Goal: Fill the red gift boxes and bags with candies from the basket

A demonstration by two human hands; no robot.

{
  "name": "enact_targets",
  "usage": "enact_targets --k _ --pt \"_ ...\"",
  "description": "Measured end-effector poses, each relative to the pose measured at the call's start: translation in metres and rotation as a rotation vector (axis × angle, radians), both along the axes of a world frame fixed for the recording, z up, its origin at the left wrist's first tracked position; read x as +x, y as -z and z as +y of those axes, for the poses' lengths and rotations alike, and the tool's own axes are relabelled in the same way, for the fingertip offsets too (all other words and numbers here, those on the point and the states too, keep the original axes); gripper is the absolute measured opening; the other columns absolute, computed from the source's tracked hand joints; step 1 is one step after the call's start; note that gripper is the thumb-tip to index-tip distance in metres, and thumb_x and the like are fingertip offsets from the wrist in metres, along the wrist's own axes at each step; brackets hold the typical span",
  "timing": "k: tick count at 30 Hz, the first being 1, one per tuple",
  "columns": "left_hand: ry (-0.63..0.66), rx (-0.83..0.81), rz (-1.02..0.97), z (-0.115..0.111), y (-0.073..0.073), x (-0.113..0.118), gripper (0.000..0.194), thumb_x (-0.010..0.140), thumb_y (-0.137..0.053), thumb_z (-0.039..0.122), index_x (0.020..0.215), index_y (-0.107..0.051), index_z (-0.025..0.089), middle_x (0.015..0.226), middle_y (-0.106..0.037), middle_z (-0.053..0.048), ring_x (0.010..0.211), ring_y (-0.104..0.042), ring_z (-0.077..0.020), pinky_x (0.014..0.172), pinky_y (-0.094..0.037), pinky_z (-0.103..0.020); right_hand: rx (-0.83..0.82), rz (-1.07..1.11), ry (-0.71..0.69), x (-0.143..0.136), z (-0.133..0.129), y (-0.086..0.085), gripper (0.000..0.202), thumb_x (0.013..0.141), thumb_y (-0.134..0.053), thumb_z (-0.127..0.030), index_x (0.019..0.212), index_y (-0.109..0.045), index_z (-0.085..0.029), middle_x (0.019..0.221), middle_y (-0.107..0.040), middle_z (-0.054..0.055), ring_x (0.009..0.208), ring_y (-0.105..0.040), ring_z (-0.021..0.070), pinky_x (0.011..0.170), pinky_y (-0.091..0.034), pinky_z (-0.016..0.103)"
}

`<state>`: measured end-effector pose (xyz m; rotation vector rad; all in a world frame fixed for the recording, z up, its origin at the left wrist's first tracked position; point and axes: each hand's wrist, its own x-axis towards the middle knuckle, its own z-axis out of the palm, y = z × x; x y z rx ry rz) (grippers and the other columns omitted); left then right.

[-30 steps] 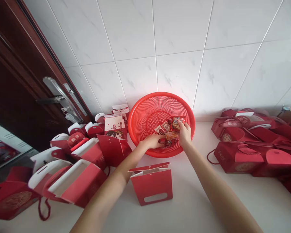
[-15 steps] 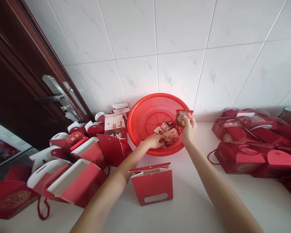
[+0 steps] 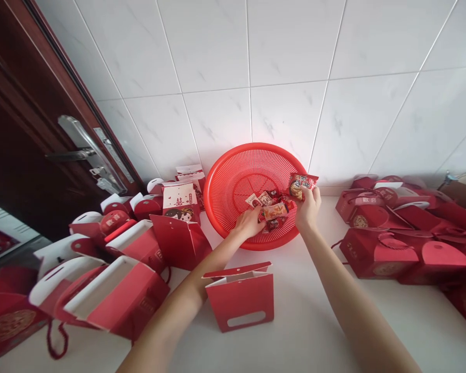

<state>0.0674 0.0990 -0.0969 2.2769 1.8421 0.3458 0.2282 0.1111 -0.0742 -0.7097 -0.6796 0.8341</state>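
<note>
My left hand [image 3: 250, 221] is low inside a red plastic colander [image 3: 217, 166], its fingers closed at the end of a small orange-and-red snack packet [image 3: 275, 211]. Just under it lie several small red and cream wrapped sweets [image 3: 264, 198], partly covered by that packet and the hand. At the colander's right rim my right hand [image 3: 309, 208] pinches a red printed snack packet [image 3: 297, 184] by its lower right part. Nearer to me, between my forearms, stands a red paper box [image 3: 243, 300] with its top flap partly raised and an oval window low on its front.
Many red gift boxes with lids up [image 3: 116, 300] crowd the left side, some with rope handles. More red boxes [image 3: 376, 251] fill the right. A tiled wall [image 3: 287, 114] rises behind, and a dark door [image 3: 19, 103] with a metal handle stands at left.
My right hand has shifted slightly right with the red packet, and my left hand a little up with the orange packet. The view has also moved a little.
</note>
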Motion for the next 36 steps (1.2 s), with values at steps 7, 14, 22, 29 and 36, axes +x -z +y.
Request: enact_targets --k 7,14,22,29,36 --pt "0.128 0.22 -0.081 0.011 -0.002 0.009 0.052 0.088 -0.064 0.025 0.139 -0.055 0.019 0.138 -0.054 -0.013 0.13 -0.052 -0.0283 0.11 -0.043 -0.037 0.03 -0.006 0.024 0.002 0.003 -0.001 0.019 0.073 -0.063 -0.036 0.078 -0.05 -0.024 0.077 -0.056 -0.004 0.072 -0.055 0.0145 0.069 -0.05 0.029" --pt "0.3 0.137 -0.181 0.029 -0.003 0.007 0.09 0.079 -0.073 0.027 0.158 -0.029 0.024 0.157 -0.042 -0.015 0.144 -0.038 -0.0356 0.115 -0.037 -0.053 0.062 -0.09 0.106 0.005 0.001 -0.004 0.019 0.074 -0.063 -0.033 0.073 -0.046 -0.023 0.071 -0.051 -0.006 0.066 -0.049 0.0128 0.068 -0.044 0.027" --pt "0.315 0.105 -0.066 0.033 -0.005 0.007 0.056 0.081 -0.072 0.031 0.137 -0.061 0.028 0.145 -0.055 -0.009 0.136 -0.046 -0.034 0.113 -0.038 -0.049 0.059 -0.283 0.199 0.001 -0.007 -0.002 0.014 0.079 -0.058 -0.03 0.075 -0.046 -0.024 0.07 -0.05 -0.006 0.065 -0.046 0.0133 0.066 -0.04 0.027" --pt "0.275 0.172 -0.044 0.044 -0.011 0.007 0.036 0.074 -0.081 0.038 0.107 -0.074 0.024 0.118 -0.067 -0.007 0.12 -0.056 -0.0335 0.105 -0.043 -0.046 0.042 -0.465 0.307 0.002 -0.007 0.004 0.014 0.081 -0.056 -0.031 0.076 -0.045 -0.024 0.071 -0.052 -0.004 0.067 -0.047 0.0159 0.066 -0.04 0.03" --pt "0.264 0.216 -0.082 0.042 -0.013 0.006 0.034 0.083 -0.071 0.04 0.112 -0.067 0.021 0.105 -0.073 -0.007 0.105 -0.065 -0.0292 0.102 -0.043 -0.044 0.099 -0.419 0.285 0.001 -0.012 -0.005 0.015 0.082 -0.056 -0.033 0.076 -0.045 -0.024 0.072 -0.051 -0.003 0.066 -0.046 0.0158 0.067 -0.04 0.031"
